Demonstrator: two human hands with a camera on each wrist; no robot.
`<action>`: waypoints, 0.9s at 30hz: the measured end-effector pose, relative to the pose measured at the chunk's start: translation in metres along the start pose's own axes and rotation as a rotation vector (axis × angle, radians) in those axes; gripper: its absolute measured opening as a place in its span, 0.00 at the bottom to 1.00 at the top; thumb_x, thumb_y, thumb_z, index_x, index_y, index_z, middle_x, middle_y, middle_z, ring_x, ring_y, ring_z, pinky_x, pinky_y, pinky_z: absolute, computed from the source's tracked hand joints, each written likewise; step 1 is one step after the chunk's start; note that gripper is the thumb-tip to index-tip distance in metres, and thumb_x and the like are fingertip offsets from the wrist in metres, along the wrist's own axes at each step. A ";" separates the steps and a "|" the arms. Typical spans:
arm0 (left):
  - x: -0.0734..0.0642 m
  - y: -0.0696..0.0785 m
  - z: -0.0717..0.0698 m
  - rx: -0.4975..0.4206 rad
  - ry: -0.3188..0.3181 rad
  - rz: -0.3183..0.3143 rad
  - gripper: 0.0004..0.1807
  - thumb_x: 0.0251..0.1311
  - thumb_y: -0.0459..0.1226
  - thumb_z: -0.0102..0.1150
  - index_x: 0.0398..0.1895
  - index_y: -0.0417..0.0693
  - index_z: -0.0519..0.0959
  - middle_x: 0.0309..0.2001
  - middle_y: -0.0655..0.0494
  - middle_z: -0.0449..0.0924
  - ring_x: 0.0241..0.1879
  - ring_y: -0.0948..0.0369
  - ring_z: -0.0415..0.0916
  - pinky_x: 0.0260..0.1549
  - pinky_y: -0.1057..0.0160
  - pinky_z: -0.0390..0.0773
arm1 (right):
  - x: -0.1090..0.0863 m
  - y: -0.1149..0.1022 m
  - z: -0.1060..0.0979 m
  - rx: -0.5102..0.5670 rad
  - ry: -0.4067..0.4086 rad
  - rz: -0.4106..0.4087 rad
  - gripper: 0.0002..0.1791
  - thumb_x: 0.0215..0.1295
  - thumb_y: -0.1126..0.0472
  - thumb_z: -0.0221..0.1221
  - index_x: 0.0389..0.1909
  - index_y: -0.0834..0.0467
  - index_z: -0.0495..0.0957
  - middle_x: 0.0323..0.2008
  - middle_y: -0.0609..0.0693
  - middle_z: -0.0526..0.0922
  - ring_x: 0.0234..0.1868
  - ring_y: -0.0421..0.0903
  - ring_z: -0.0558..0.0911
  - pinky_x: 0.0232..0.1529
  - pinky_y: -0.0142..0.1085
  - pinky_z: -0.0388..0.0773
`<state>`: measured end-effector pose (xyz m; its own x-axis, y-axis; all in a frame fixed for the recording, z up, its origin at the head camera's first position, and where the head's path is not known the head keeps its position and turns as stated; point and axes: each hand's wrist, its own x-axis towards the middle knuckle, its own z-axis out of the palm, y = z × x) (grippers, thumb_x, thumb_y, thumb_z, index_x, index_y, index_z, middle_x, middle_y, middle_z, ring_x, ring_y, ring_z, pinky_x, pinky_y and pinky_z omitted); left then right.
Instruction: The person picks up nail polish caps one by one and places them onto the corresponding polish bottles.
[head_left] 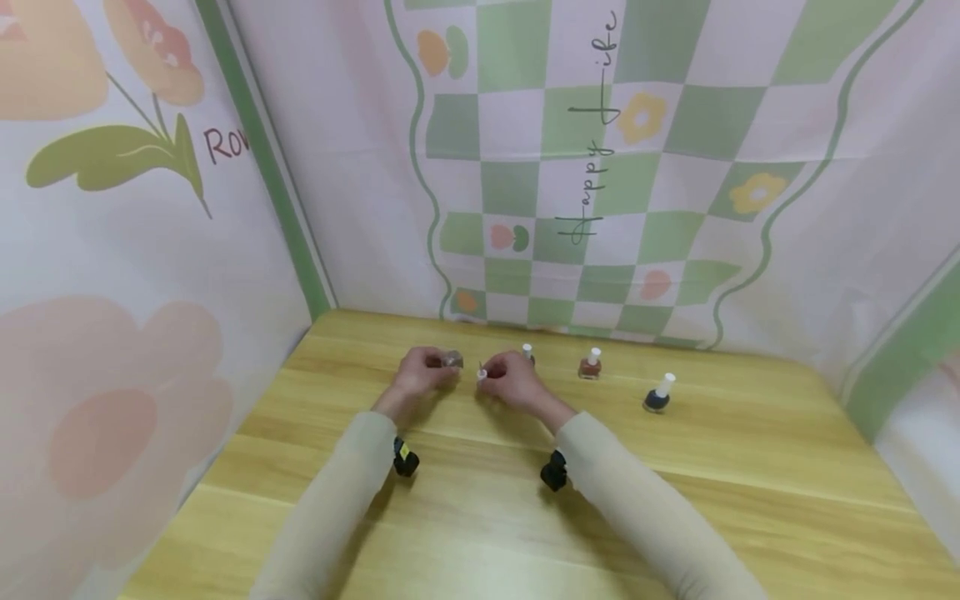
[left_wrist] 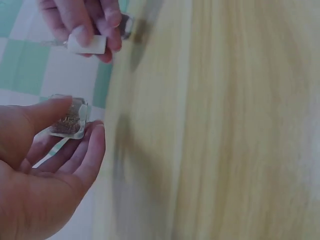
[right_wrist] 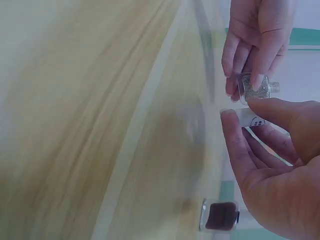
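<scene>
My left hand grips a small clear square bottle of glittery nail polish between thumb and fingers. Its bare threaded neck shows in the right wrist view, with no cap on it. My right hand pinches a white nail polish cap by its sides. From the cap a thin brush sticks out, blurred in the left wrist view. Both hands are above the far half of the table, the cap a short way to the right of the bottle.
On the wooden table, a white-capped bottle is partly hidden behind my right hand. Further right stand a reddish-brown nail polish bottle and a dark blue one. A checkered curtain hangs along the back edge.
</scene>
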<state>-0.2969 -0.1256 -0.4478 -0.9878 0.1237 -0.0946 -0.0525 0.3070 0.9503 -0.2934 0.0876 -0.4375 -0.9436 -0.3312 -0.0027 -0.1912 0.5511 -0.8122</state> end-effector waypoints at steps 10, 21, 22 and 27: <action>-0.011 0.006 0.005 0.076 -0.098 0.139 0.14 0.64 0.34 0.68 0.52 0.42 0.85 0.48 0.49 0.86 0.45 0.56 0.82 0.49 0.59 0.84 | -0.026 0.007 -0.018 -0.005 0.002 -0.077 0.10 0.64 0.66 0.67 0.44 0.64 0.84 0.39 0.54 0.86 0.41 0.48 0.84 0.48 0.43 0.84; -0.023 0.016 0.011 0.089 -0.144 0.194 0.16 0.64 0.36 0.69 0.53 0.40 0.84 0.46 0.49 0.85 0.44 0.56 0.80 0.48 0.60 0.82 | -0.047 0.015 -0.038 0.038 0.001 -0.094 0.12 0.67 0.66 0.66 0.48 0.66 0.83 0.40 0.56 0.86 0.40 0.48 0.84 0.38 0.34 0.84; -0.024 0.016 0.012 0.085 -0.149 0.199 0.16 0.64 0.36 0.69 0.53 0.40 0.84 0.46 0.48 0.85 0.44 0.56 0.80 0.48 0.60 0.82 | -0.049 0.015 -0.039 0.040 -0.002 -0.102 0.12 0.67 0.66 0.66 0.48 0.66 0.83 0.40 0.56 0.86 0.40 0.48 0.84 0.38 0.34 0.84; -0.027 0.016 0.014 0.087 -0.180 0.211 0.15 0.64 0.35 0.69 0.52 0.40 0.84 0.46 0.49 0.85 0.44 0.57 0.81 0.48 0.60 0.83 | -0.054 0.018 -0.045 0.030 -0.015 -0.143 0.12 0.67 0.65 0.66 0.49 0.65 0.83 0.39 0.55 0.86 0.39 0.47 0.83 0.37 0.34 0.84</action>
<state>-0.2688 -0.1110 -0.4338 -0.9333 0.3565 0.0435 0.1715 0.3360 0.9261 -0.2585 0.1503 -0.4259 -0.9032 -0.4160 0.1058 -0.3149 0.4747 -0.8219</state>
